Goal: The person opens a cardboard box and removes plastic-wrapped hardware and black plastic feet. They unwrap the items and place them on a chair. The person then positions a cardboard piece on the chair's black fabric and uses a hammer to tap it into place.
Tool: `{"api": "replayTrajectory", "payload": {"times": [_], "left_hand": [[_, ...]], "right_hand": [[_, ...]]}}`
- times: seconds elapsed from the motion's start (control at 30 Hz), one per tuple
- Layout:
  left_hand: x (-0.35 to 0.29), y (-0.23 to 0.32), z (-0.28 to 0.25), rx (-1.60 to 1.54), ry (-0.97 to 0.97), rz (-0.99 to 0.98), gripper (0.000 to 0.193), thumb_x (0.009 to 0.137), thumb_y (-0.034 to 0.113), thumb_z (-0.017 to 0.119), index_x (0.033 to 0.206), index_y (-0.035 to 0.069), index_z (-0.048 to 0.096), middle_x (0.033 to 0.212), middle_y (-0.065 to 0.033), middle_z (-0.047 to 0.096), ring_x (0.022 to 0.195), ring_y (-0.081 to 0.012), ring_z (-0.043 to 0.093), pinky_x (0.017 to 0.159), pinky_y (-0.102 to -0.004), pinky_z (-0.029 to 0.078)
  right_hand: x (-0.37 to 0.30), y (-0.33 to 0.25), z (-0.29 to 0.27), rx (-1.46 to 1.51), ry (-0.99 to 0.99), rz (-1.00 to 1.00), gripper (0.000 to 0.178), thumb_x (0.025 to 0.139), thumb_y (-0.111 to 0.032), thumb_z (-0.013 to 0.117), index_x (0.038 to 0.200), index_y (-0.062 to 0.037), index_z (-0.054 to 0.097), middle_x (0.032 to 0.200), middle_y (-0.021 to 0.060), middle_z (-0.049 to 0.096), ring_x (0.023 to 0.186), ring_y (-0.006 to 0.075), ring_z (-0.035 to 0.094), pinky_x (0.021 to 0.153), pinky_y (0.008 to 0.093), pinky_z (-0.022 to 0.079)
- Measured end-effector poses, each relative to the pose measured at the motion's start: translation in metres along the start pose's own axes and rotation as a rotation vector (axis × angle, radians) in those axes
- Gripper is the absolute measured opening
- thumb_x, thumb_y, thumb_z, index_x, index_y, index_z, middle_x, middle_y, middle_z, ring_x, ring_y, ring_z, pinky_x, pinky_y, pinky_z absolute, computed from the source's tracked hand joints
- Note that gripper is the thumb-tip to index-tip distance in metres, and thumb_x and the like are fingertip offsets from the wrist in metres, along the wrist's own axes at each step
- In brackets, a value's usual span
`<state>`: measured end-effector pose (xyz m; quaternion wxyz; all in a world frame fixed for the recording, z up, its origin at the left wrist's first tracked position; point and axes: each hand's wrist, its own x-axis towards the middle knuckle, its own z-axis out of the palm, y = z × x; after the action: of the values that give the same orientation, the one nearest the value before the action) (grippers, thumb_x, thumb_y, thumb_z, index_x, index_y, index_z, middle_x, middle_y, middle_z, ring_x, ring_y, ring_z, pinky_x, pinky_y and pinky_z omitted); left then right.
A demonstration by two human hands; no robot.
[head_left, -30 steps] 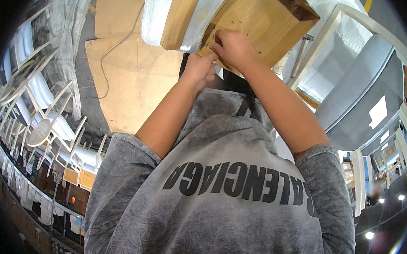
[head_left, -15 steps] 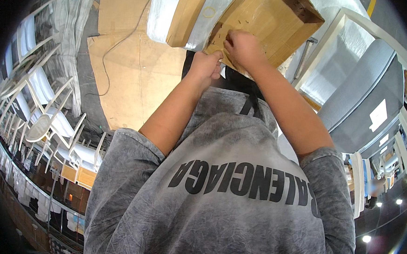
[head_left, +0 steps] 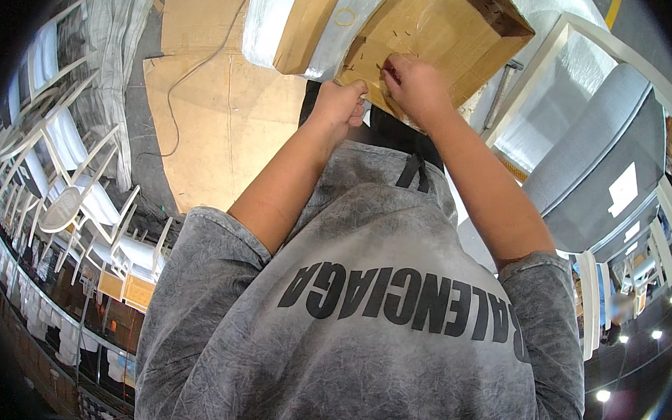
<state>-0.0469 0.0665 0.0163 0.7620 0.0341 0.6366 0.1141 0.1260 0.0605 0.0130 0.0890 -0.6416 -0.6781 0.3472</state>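
Note:
A shallow cardboard box (head_left: 450, 44) lies open in front of me, with several small dark slivers, like screws or pins, scattered on its bottom. At its near left corner, my left hand (head_left: 341, 102) is closed, thumb pressed to the fingers. A tiny pale bit shows at the thumb tip, too small to name. Over the near part of the box, my right hand (head_left: 419, 86) has its fingers curled together, tips pointing down and left. What they hold, if anything, is hidden by the hand.
A hammer-like tool (head_left: 503, 91) lies right of the box. Beyond it stand a white frame (head_left: 540, 84) and a grey upholstered piece (head_left: 594, 141). Left of the box are a folded cardboard piece (head_left: 309, 27), flat cardboard sheets (head_left: 225, 134) with a cable (head_left: 174, 111), and several chairs (head_left: 83, 194).
My right hand has shifted slightly right and down, away from my left hand, and its fingers are curled more. My left hand stays nearly in place, still closed.

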Motion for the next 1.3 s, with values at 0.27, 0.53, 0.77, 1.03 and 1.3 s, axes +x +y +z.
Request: {"api": "replayTrajectory", "payload": {"times": [0.27, 0.53, 0.77, 1.03, 1.3], "left_hand": [[0.003, -0.004, -0.003, -0.023, -0.014, -0.001, 0.013, 0.086, 0.007, 0.063, 0.088, 0.007, 0.051, 0.065, 0.0007, 0.041, 0.045, -0.0078, 0.033, 0.039, -0.0261, 0.024], [0.005, -0.004, -0.002, -0.011, -0.004, -0.002, 0.013, 0.086, 0.006, 0.063, 0.087, 0.006, 0.049, 0.064, 0.0000, 0.040, 0.045, -0.0083, 0.034, 0.039, -0.0267, 0.024], [0.002, -0.001, 0.000, -0.014, 0.019, 0.001, 0.012, 0.086, 0.006, 0.063, 0.085, 0.004, 0.052, 0.063, -0.0002, 0.042, 0.045, -0.0087, 0.036, 0.038, -0.0273, 0.025], [0.000, -0.003, -0.001, -0.005, -0.010, 0.030, 0.013, 0.086, 0.008, 0.064, 0.083, 0.008, 0.051, 0.062, 0.0023, 0.041, 0.044, -0.0084, 0.035, 0.039, -0.0275, 0.024], [0.005, -0.003, -0.004, -0.013, -0.057, -0.013, 0.017, 0.086, 0.008, 0.063, 0.084, 0.010, 0.047, 0.064, 0.0020, 0.039, 0.044, -0.0078, 0.033, 0.039, -0.0267, 0.022]], "right_hand": [[0.003, -0.008, 0.021, -0.029, 0.072, 0.019, 0.016, 0.089, -0.015, 0.063, 0.093, -0.0003, 0.059, 0.086, 0.0213, 0.066, 0.081, 0.0401, 0.067, 0.071, 0.0491, 0.054], [0.005, -0.010, 0.028, -0.208, 0.016, 0.013, 0.018, 0.086, -0.020, 0.066, 0.093, -0.0041, 0.061, 0.086, 0.0180, 0.067, 0.075, 0.0382, 0.067, 0.067, 0.0472, 0.055], [0.008, -0.018, 0.026, -0.244, -0.060, 0.062, 0.020, 0.085, -0.020, 0.064, 0.093, -0.0017, 0.060, 0.088, 0.0196, 0.067, 0.079, 0.0377, 0.069, 0.068, 0.0469, 0.056], [0.010, -0.020, 0.017, -0.119, 0.024, 0.097, 0.020, 0.085, -0.022, 0.062, 0.087, -0.0018, 0.061, 0.082, 0.0210, 0.066, 0.077, 0.0404, 0.067, 0.070, 0.0495, 0.054], [0.019, 0.017, 0.001, 0.477, 0.185, 0.484, 0.020, 0.095, -0.018, 0.057, 0.090, 0.0009, 0.061, 0.074, 0.0120, 0.063, 0.066, 0.0232, 0.066, 0.060, 0.0371, 0.055]]}}
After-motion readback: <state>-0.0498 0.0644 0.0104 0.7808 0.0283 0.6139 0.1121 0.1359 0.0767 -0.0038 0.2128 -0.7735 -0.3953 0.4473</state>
